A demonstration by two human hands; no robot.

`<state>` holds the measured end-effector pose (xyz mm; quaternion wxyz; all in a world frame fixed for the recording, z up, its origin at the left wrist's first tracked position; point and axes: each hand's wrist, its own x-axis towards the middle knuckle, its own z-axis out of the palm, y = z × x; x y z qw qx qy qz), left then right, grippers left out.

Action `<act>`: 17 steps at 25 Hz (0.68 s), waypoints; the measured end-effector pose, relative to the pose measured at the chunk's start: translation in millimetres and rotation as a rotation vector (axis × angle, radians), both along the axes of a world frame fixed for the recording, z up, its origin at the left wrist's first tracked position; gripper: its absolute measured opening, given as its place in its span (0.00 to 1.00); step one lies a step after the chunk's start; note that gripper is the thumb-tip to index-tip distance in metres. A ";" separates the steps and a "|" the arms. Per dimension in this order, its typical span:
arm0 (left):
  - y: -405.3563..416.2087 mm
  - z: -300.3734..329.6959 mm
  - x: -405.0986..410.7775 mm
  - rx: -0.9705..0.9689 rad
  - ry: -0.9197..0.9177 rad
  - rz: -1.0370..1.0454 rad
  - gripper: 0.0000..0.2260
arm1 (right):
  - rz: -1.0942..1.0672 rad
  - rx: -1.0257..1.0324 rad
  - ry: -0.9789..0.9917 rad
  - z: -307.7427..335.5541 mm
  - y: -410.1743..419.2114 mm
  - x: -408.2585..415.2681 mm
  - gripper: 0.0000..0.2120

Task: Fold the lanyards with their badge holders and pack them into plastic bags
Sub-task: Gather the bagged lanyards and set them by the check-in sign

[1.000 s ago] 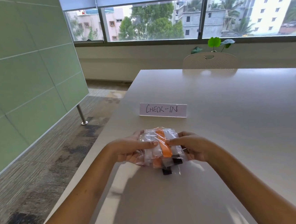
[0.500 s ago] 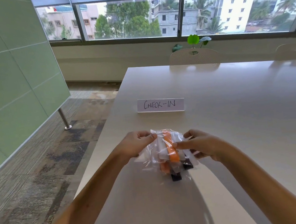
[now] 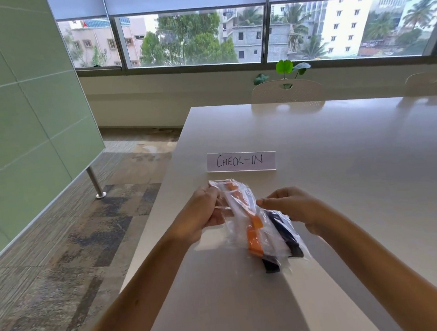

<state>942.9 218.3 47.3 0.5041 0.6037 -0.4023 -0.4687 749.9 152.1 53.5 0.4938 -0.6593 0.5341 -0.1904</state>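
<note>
A clear plastic bag [image 3: 238, 226] hangs tilted just above the white table [image 3: 347, 179], near its left edge. Inside it lie a folded orange lanyard [image 3: 253, 238] and black parts [image 3: 285, 235], which may be a second lanyard or clips. My left hand [image 3: 203, 212] pinches the bag's upper left end. My right hand [image 3: 296, 207] grips the bag's right side with curled fingers. Badge holders inside are hard to make out through the crinkled plastic.
A white "CHECK-IN" sign [image 3: 241, 161] stands on the table just beyond the bag. Two white chairs [image 3: 286, 92] sit at the far side, a green plant [image 3: 286, 68] behind them. A green partition [image 3: 20, 117] with a metal foot stands to the left over carpet.
The bag has turned from lying flat between both hands to hanging at a slant, its top end raised by my left hand. The camera has swung a little to the right.
</note>
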 end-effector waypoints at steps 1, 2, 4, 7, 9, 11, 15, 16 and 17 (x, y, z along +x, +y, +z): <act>-0.6 0.1 4.6 0.006 0.048 0.015 0.11 | 0.003 0.000 -0.007 -0.8 -1.6 2.4 0.13; -2.2 -0.3 10.8 0.007 0.109 0.034 0.12 | 0.004 -0.002 -0.009 -2.4 -3.6 4.1 0.12; -12.9 -2.9 29.0 0.021 0.175 0.130 0.13 | -0.007 -0.014 0.004 -6.6 -7.3 4.8 0.09; -30.9 -10.3 62.6 0.071 0.077 0.342 0.11 | -0.048 -0.031 0.062 -12.2 -14.0 -1.2 0.11; -37.3 -14.5 77.3 0.098 0.070 0.364 0.14 | -0.062 -0.015 0.140 -14.4 -17.2 -7.1 0.16; -43.3 -17.1 87.5 0.109 0.102 0.331 0.19 | -0.060 0.002 0.201 -16.0 -18.6 -12.2 0.20; -54.4 -16.9 92.6 0.124 -0.059 0.275 0.24 | 0.013 -0.063 0.303 -21.8 -17.9 -16.1 0.28; -56.5 -16.9 92.2 0.125 -0.170 0.267 0.24 | 0.028 -0.088 0.337 -23.2 -18.3 -16.6 0.29; -57.8 -17.1 92.3 0.135 -0.303 0.260 0.25 | 0.038 -0.106 0.365 -24.0 -18.3 -16.9 0.29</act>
